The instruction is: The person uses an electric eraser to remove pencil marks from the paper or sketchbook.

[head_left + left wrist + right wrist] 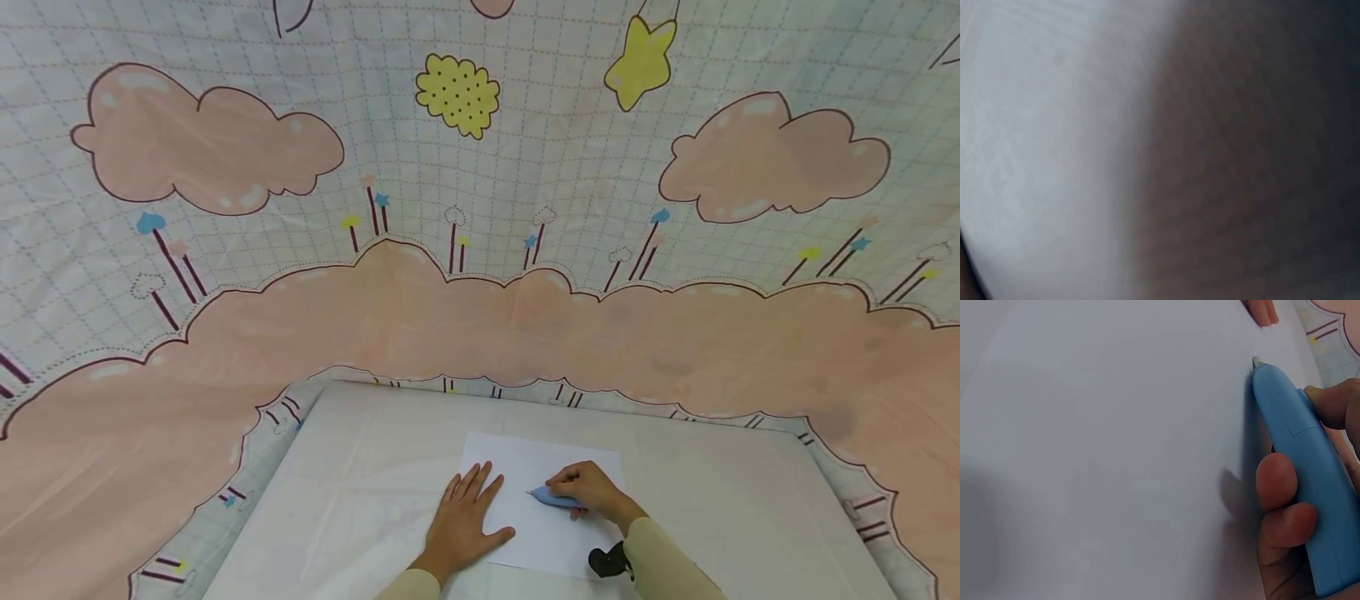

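A sheet of white paper [540, 454] lies on the table. My left hand [465, 521] rests on its left part, palm down with the fingers spread. My right hand [592, 487] grips a blue electric eraser [1300, 450], fingers curled round its body and one digit on its raised button. The small whitish tip points left and is at the paper; faint specks show near it. In the right wrist view, fingertips [1263, 311] of the left hand show at the top. The left wrist view is blurred, with only a pale surface and a dark, skin-toned shape.
The table [337, 475] has a white cover. A black heart-shaped piece [609, 560] sits by the right sleeve [667, 562]. Behind and around the table hangs or lies a cloth [525, 329] printed with pink clouds and stars.
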Action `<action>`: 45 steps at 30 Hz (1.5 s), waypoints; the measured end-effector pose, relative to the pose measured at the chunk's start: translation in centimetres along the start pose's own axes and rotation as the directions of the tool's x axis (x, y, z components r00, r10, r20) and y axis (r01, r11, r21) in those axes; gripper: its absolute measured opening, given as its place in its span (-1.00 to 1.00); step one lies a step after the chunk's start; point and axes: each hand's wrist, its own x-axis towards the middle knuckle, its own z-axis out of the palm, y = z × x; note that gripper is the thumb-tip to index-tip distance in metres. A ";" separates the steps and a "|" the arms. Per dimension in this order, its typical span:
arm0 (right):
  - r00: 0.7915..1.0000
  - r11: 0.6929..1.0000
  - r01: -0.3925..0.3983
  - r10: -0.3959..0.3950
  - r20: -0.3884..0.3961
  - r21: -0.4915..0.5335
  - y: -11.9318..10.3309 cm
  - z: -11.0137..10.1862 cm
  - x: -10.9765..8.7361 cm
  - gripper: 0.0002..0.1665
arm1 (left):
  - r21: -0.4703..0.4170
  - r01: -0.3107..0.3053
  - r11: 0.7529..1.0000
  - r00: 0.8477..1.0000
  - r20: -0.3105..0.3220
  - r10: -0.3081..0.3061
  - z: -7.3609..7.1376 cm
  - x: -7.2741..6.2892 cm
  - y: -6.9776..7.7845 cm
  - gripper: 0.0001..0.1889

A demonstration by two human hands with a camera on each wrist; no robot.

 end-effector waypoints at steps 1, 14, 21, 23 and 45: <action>1.000 1.000 0.002 -0.002 -0.001 -0.001 0.1 0.0 0.0 -0.77 | 0.000 0.000 1.000 1.000 -0.001 0.000 0.0 0.0 0.0 -0.09; 1.000 1.000 -0.006 0.006 -0.001 0.008 0.4 -0.5 -0.5 -0.76 | 0.007 -0.005 1.000 1.000 -0.006 0.005 0.2 -0.1 -0.2 -0.08; 1.000 1.000 -0.004 0.004 0.009 0.013 0.4 -0.7 -0.7 -0.75 | 0.021 -0.009 1.000 1.000 -0.013 0.009 0.3 -0.1 -0.4 -0.07; 1.000 1.000 -0.005 0.005 0.009 0.010 0.4 -0.7 -0.7 -0.76 | 0.022 -0.009 1.000 1.000 -0.013 0.009 0.3 -0.1 -0.4 -0.07; 1.000 1.000 0.007 -0.007 0.003 0.006 0.0 -0.3 -0.6 -0.77 | 0.013 -0.019 1.000 0.999 -0.039 0.019 0.3 -0.2 -0.2 -0.09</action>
